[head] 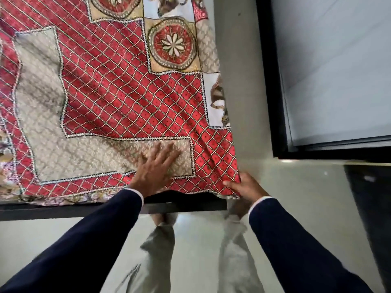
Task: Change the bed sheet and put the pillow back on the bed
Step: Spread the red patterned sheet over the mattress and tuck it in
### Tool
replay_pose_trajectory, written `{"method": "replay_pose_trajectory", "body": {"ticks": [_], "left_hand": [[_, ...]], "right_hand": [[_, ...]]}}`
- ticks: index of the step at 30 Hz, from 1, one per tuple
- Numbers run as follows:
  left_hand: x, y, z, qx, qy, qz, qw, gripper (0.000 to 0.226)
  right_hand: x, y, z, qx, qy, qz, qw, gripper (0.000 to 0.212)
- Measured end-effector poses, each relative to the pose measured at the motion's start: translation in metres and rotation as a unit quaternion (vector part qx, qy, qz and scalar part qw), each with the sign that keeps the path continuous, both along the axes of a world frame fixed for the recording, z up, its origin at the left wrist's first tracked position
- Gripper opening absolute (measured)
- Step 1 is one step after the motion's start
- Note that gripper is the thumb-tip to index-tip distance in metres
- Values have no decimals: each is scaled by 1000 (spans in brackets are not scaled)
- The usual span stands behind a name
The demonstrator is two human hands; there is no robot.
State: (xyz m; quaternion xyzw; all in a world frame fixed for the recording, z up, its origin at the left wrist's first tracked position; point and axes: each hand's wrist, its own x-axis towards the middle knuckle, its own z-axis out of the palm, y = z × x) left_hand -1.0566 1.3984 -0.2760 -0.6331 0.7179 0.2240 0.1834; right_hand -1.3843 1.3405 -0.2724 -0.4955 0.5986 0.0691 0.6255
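Spreading the sheet over the bed looks like the step in hand: the red, lattice-patterned cloth covers the mattress from the centre up to twelve o'clock, with its near corner hanging at about five o'clock from the middle of the view. The left hand lies flat on the sheet, fingers straight and fanned, pressing a beige panel down near the foot edge. The right hand pinches the sheet's corner, thumb on top and fingers curled beneath, where folds gather toward it.

Next, I judge, the corner needs drawing taut and tucking under the mattress, while the flat hand keeps the cloth from sliding. No pillow is in view, so that part seems not yet done.

Just below the hands, at six o'clock, the dark bed frame runs along the foot edge. Beyond it lie the pale floor and the person's light trousers. At two o'clock stands a dark-framed glass door, separated from the bed's side by a narrow strip of floor, which may cramp any reach along that side.
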Motion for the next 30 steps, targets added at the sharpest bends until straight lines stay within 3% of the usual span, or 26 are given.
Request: {"method": "replay_pose_trajectory", "body": {"ticks": [2,5,8,10,12,15,17,20,21,24,30], "left_hand": [[-6,-9,3,0,-15,16,1000,91],[-22,-27,9,22,-26,87,996,121],[-36,-45,7,42,-53,129,989,142],[-50,-63,15,54,-76,128,987,134],[-58,-82,28,92,-83,130,984,111],[-66,-108,41,83,-6,253,964,79],[-71,-122,43,44,-10,295,954,61],[-90,-132,36,25,-69,308,949,65],[-97,-133,33,8,-69,312,948,63],[-105,-141,21,-65,-46,333,939,53],[-73,-211,5,-139,29,364,921,56]], "right_hand": [[-17,-1,-17,-2,45,39,998,63],[-56,-18,-33,-12,98,165,981,26],[-100,-35,-40,-15,167,242,956,19],[-127,-51,-39,-17,206,235,950,19],[-142,-71,-38,-11,173,212,962,21],[-139,-114,-20,-28,133,180,974,33],[-119,-146,-4,-48,91,174,979,36],[-78,-194,11,-92,53,244,964,20],[-67,-208,13,-109,29,221,969,19],[-33,-253,10,-117,-46,152,980,26],[68,-356,22,-121,-75,168,976,23]]}}
